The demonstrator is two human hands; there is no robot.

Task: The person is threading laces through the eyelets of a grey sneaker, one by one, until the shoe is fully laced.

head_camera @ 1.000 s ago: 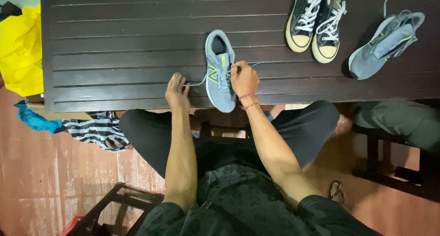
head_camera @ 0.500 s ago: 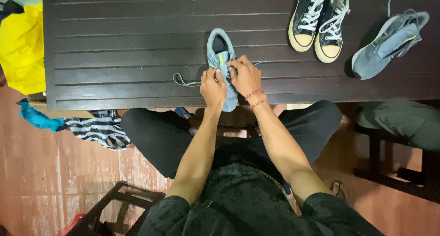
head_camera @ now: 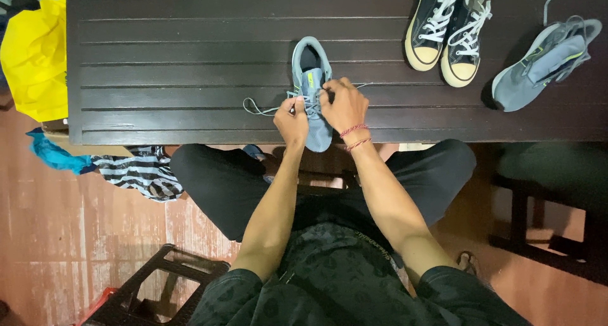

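Your left hand (head_camera: 291,120) and right hand (head_camera: 342,104) cover the laced middle of the light blue mesh running shoe (head_camera: 310,66), so the knot can't be made out. The dark canvas high-top sneaker pair (head_camera: 448,28) is cut off by the top edge. The yellow plastic bag (head_camera: 35,54) runs off the left edge.

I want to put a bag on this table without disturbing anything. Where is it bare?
Bare slats run left of the blue shoe, out to the table edge. Crowded on the right: black sneakers, then a grey shoe.

Dark slatted table (head_camera: 190,54) over a reddish floor (head_camera: 76,237)
A black stool (head_camera: 158,282) stands near left (yellow cloth (head_camera: 35,54) far left).
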